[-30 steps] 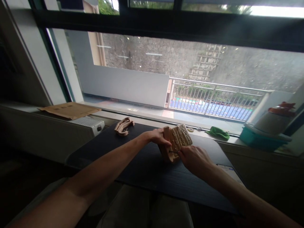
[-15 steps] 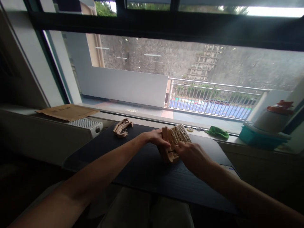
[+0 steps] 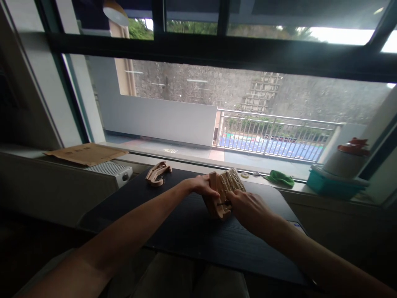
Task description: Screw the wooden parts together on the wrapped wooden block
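A light wooden block-like assembly [image 3: 232, 182] is held tilted over the dark table, its upper face covered with rows of small shiny bits. My left hand [image 3: 205, 185] is closed around its left side, with the thumb over the near edge. My right hand [image 3: 245, 201] is closed at the near right side. From its fingers a thin dark rod [image 3: 222, 203] reaches toward the wood; its kind is too small to tell. Farther left on the table lies a curved wooden piece [image 3: 157, 174] with small pins or screws beside it.
The dark table [image 3: 186, 231] stands against the windowsill. On the sill are a green cloth [image 3: 280, 178], a roll of tape [image 3: 245, 175] and a teal box [image 3: 335, 184] with a pale container on top. A brown envelope [image 3: 87, 153] lies left. A phone-like item [image 3: 295, 224] is partly behind my right forearm.
The view has tilted up slightly, so everything sits lower in the picture. Both hands stay on the wooden assembly, and the right hand has shifted only a little.
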Demonstrator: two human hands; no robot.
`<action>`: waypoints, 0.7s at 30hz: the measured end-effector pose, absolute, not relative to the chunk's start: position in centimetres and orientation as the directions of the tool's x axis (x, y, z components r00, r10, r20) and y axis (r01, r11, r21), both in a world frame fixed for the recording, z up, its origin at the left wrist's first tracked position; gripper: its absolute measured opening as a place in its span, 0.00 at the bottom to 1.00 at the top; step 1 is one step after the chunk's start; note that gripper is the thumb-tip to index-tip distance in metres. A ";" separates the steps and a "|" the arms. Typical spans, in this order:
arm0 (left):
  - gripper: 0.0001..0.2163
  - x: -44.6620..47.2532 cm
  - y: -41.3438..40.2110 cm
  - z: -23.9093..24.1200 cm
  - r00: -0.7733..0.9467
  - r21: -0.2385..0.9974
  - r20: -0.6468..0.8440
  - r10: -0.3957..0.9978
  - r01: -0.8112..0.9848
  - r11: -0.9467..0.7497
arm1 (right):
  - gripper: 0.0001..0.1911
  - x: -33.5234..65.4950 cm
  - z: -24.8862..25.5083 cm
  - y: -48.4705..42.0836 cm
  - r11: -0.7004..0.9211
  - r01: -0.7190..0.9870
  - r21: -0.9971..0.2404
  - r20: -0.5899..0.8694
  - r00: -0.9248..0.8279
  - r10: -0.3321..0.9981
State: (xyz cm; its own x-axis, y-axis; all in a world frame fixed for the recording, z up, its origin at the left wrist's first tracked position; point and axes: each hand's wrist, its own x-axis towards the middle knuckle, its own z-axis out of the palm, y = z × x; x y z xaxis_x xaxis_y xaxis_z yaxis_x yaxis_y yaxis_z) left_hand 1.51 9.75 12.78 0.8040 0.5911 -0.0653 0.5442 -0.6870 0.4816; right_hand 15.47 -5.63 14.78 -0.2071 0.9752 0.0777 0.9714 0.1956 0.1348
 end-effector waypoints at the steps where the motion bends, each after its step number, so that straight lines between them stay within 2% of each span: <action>1: 0.31 1.5 9.7 12.8 0.809 0.487 -0.068 0.584 0.538 -0.688 | 0.14 15.2 15.0 -5.7 0.238 0.957 0.167 0.081 -0.254 0.964; 4: 0.33 1.3 10.1 12.4 0.803 0.504 -0.068 0.592 0.540 -0.674 | 0.16 14.7 15.3 -5.7 0.333 0.912 0.238 0.078 -0.360 0.930; 6: 0.35 1.2 10.4 12.0 0.790 0.518 -0.070 0.610 0.551 -0.655 | 0.15 14.8 15.2 -5.7 0.336 0.909 0.246 0.068 -0.362 0.930; 11: 0.33 1.3 10.8 11.2 0.811 0.552 -0.051 0.583 0.510 -0.660 | 0.11 15.8 14.5 -5.4 0.213 0.964 0.158 0.120 -0.233 0.965; 17: 0.35 1.4 10.5 11.8 0.826 0.521 -0.030 0.563 0.494 -0.696 | 0.18 16.2 13.5 -5.5 0.028 0.995 0.099 0.133 -0.041 0.990; 21: 0.32 1.6 10.3 12.3 0.836 0.484 -0.046 0.546 0.497 -0.720 | 0.11 16.1 14.0 -5.9 0.096 0.989 0.115 0.113 -0.109 0.988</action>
